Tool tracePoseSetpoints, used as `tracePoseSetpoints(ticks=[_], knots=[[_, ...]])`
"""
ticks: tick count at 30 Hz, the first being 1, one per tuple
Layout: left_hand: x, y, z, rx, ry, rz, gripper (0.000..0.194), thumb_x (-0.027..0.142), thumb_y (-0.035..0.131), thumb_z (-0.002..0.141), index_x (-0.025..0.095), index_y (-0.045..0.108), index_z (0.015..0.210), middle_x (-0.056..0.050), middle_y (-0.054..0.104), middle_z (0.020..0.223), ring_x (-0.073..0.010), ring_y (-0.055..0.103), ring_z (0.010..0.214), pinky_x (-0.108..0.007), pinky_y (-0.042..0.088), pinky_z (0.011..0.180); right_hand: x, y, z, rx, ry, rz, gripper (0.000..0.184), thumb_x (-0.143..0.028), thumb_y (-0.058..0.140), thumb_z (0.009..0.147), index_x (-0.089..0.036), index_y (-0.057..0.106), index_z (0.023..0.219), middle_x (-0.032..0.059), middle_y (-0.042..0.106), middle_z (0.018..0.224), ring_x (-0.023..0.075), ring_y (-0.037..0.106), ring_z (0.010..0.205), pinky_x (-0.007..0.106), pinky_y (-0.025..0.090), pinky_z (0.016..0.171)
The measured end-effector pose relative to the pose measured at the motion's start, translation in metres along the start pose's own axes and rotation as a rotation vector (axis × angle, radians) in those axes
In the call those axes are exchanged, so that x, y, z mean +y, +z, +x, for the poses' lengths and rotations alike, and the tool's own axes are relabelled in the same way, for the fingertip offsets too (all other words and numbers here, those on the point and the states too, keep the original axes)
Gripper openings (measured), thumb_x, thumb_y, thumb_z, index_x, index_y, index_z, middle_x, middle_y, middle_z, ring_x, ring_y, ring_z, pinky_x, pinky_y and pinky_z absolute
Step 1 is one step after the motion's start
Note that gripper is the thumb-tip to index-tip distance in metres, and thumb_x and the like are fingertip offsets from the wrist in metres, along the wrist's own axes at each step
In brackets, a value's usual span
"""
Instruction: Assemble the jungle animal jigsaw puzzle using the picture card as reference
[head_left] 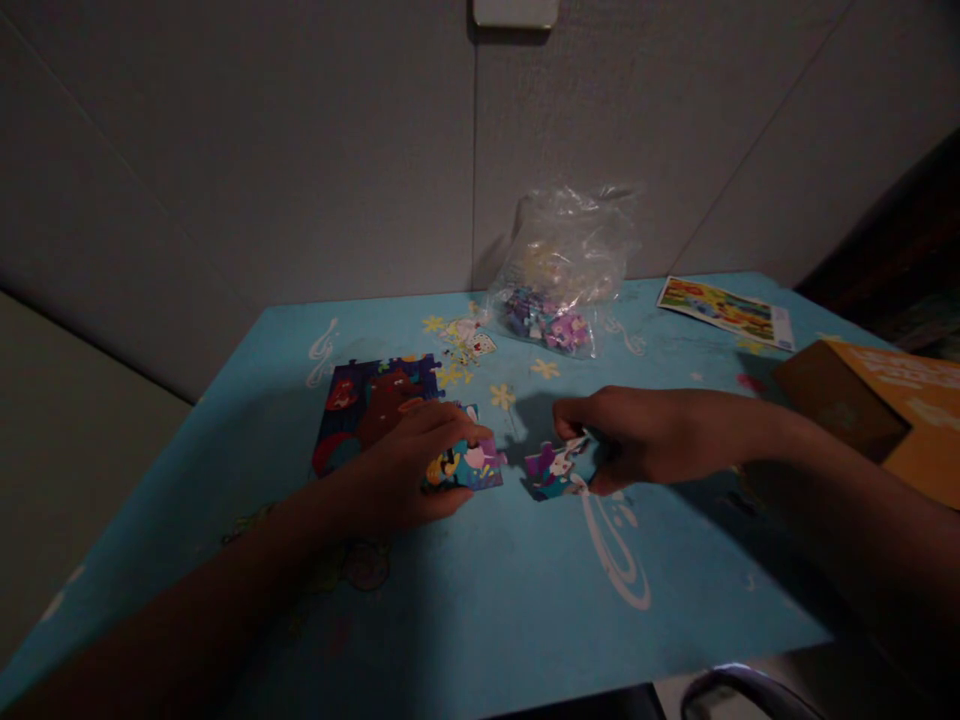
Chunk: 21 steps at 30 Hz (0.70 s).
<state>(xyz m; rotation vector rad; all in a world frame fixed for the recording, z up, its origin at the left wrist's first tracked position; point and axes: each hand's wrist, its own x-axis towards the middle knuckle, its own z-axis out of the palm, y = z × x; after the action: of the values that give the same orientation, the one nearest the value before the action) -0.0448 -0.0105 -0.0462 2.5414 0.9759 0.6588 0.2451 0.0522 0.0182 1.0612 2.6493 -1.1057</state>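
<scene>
On the worktop (480,620), a dark puzzle section (386,400) lies already joined, over to the left. The left hand (431,450) grips a bright puzzle section (489,462) just beside it (whether those two link, I can't tell). The right hand (626,435) pinches a puzzle piece (553,466), apart and not yet joined. Plenty seems left: loose pieces (541,318) lie in a clear bag (577,245).

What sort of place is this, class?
Probably a room at home: a light blue, cartoon-printed table against a pale wall bears a dark blue, partly assembled jigsaw puzzle and a clear plastic bag of colourful puzzle pieces.
</scene>
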Motion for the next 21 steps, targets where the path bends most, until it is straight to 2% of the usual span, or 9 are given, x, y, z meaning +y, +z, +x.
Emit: tracePoseSetpoints(ticks=[3,5,8,11,14,16,17,18,21], knots=[[0.000,0.003,0.000,0.043,-0.033,-0.030,0.057,0.015,0.067,0.084,0.022,0.045,0.136,-0.009,0.060,0.121,-0.0206,0.059,0.112,-0.035,0.049,0.097,-0.002,0.011,0.014,-0.047,-0.102,0.281,0.031,-0.025,0.075,0.074,-0.021,0.055,0.098,-0.0019,0.061,0.080,0.0137,0.059,0.065,0.024,0.045,0.056],[0.002,0.004,0.001,0.102,-0.054,-0.052,0.059,0.013,0.065,0.085,0.023,0.042,0.138,-0.007,0.061,0.118,-0.0189,0.062,0.105,-0.032,0.052,0.091,-0.005,0.024,0.026,0.063,-0.129,0.428,0.035,-0.030,0.075,0.077,-0.020,0.054,0.103,-0.0016,0.062,0.081,0.0144,0.060,0.069,0.025,0.048,0.060],[0.006,0.006,0.002,0.184,-0.073,-0.078,0.062,0.013,0.066,0.085,0.024,0.040,0.140,-0.007,0.062,0.118,-0.0179,0.064,0.098,-0.030,0.054,0.084,-0.009,0.043,0.042,0.306,-0.160,0.391,0.038,-0.030,0.079,0.073,-0.019,0.060,0.105,0.0015,0.066,0.091,0.0169,0.062,0.081,0.030,0.050,0.074],[0.007,0.005,0.003,0.229,-0.092,-0.124,0.064,0.013,0.064,0.085,0.025,0.039,0.142,-0.008,0.062,0.121,-0.0153,0.064,0.088,-0.028,0.055,0.075,-0.013,0.054,0.049,0.375,-0.250,0.312,0.028,-0.030,0.079,0.074,-0.018,0.068,0.096,0.0038,0.067,0.096,0.0190,0.062,0.091,0.032,0.048,0.085],[-0.003,-0.005,0.003,0.253,-0.030,-0.156,0.055,0.015,0.061,0.086,0.025,0.046,0.138,-0.008,0.063,0.122,-0.0166,0.065,0.093,-0.031,0.055,0.083,-0.015,0.059,0.051,0.378,-0.260,0.356,0.021,-0.033,0.074,0.079,-0.016,0.069,0.090,0.0026,0.067,0.087,0.0172,0.061,0.082,0.030,0.048,0.077],[-0.019,-0.017,0.000,0.290,-0.006,-0.084,0.038,0.020,0.059,0.088,0.025,0.058,0.126,-0.009,0.063,0.123,-0.0219,0.062,0.111,-0.038,0.051,0.097,-0.013,0.060,0.051,0.392,-0.202,0.383,0.023,-0.035,0.072,0.081,-0.015,0.068,0.092,0.0010,0.067,0.081,0.0151,0.058,0.072,0.027,0.045,0.067],[-0.029,-0.024,-0.003,0.318,-0.062,-0.027,0.032,0.023,0.055,0.090,0.024,0.062,0.122,-0.009,0.062,0.123,-0.0230,0.061,0.113,-0.039,0.050,0.098,-0.012,0.060,0.052,0.405,-0.175,0.380,0.025,-0.036,0.071,0.081,-0.015,0.068,0.095,0.0005,0.066,0.079,0.0144,0.056,0.068,0.026,0.043,0.063],[-0.039,-0.030,-0.007,0.280,-0.143,0.051,0.034,0.028,0.055,0.090,0.023,0.062,0.123,-0.011,0.061,0.125,-0.0256,0.059,0.117,-0.043,0.048,0.101,-0.011,0.059,0.052,0.422,-0.157,0.367,0.026,-0.036,0.071,0.082,-0.015,0.068,0.097,0.0004,0.066,0.078,0.0140,0.055,0.067,0.025,0.042,0.061],[-0.065,-0.042,-0.020,0.111,-0.454,0.373,0.057,0.055,0.058,0.084,0.019,0.062,0.128,-0.016,0.055,0.135,-0.0384,0.051,0.125,-0.058,0.039,0.107,-0.007,0.055,0.052,0.504,-0.153,0.295,0.024,-0.034,0.067,0.084,-0.015,0.069,0.098,0.0022,0.068,0.081,0.0156,0.057,0.071,0.026,0.042,0.063]])
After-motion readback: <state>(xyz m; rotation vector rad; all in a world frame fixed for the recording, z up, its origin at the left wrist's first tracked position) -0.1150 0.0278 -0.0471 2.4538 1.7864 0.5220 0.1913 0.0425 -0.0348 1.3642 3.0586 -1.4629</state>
